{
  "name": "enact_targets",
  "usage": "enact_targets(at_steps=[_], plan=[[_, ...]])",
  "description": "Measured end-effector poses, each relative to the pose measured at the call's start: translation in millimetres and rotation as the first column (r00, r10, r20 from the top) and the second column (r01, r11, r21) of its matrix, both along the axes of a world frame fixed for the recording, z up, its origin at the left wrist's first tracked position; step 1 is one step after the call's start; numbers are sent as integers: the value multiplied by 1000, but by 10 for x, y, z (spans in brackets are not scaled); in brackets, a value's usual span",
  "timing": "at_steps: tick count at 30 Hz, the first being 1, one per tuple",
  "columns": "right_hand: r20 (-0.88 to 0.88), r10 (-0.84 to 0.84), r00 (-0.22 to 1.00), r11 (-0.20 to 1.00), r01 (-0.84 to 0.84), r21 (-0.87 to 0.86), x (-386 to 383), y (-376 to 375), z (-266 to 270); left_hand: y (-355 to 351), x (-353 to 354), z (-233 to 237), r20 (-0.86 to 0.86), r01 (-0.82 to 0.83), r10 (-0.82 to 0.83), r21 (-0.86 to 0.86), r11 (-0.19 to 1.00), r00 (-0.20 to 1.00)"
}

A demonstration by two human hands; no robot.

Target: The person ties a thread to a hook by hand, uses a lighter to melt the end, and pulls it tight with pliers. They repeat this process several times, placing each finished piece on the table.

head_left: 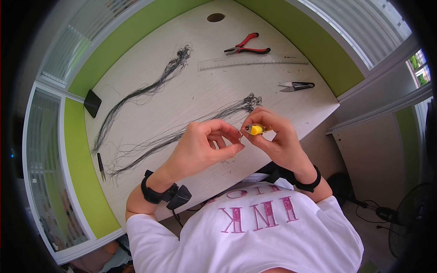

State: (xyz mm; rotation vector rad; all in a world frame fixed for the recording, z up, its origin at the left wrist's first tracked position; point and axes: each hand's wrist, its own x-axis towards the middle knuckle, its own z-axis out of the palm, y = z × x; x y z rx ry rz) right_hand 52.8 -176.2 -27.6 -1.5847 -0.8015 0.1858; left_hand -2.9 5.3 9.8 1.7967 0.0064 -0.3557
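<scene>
My left hand (202, 143) is closed in a pinch, thumb and forefinger meeting at a small thin dark piece (240, 133); it is too small to tell whether this is a hook or a line end. Close against those fingertips, my right hand (277, 136) grips a yellow lighter (257, 130) with its metal top pointing left; no flame shows. Behind my hands lies a bundle of dark fishing lines (159, 144), with a cluster of small curved hooks (251, 102) at its right end. A second bundle of hooked lines (132, 95) lies farther left.
Red-handled pliers (248, 46) and a clear ruler (252, 63) lie at the back of the white desk (200, 91). Thread snips (297, 86) rest on the right. Dark tweezers (101, 167) and a black phone-like object (92, 103) are at the left edge. Green partitions border the desk.
</scene>
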Motion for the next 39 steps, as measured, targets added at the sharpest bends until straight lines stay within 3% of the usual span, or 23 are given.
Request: enact_targets(at_steps=[2,5,7,14,18,20,21,23,27,29,32,34,39], plan=[[-266,-29,964,993,57,100,-4,-9,-28,-2,5,-12,71,7,-11,50,999,997],[-366,-31,930,985,92,149,-39,13,-79,-8,1,-65,37,-41,43,-31,999,998],[-394,-38,918,979,114,171,-69,38,-104,-29,-5,-69,-7,-114,114,-128,985,993],[-465,-30,885,970,137,199,-103,60,-75,-22,-5,-85,43,-105,115,-194,975,992],[-459,-10,889,972,117,204,-61,16,-60,4,17,-67,-24,-124,124,-352,928,992],[-176,-141,974,972,170,161,-41,10,-34,13,25,-47,-78,-131,109,-419,898,991],[-176,-142,974,972,171,162,-22,6,-20,13,25,-41,-105,-138,103,-428,893,989],[98,-160,982,974,142,176,13,-3,7,18,27,-39,-132,-144,94,-437,888,987],[171,-132,976,983,107,147,40,-31,27,39,36,-37,-189,-112,16,-509,854,982],[296,-98,950,993,72,98,78,-50,10,47,40,-38,-210,-106,-10,-536,838,978],[298,-100,949,994,83,69,83,-48,37,40,42,-46,-204,-109,-3,-534,838,979],[283,-94,954,995,84,45,75,-47,64,10,35,-42,-82,-113,87,-417,902,993],[254,-70,965,997,64,31,68,-21,49,21,34,-45,-95,-125,94,-418,900,991]])
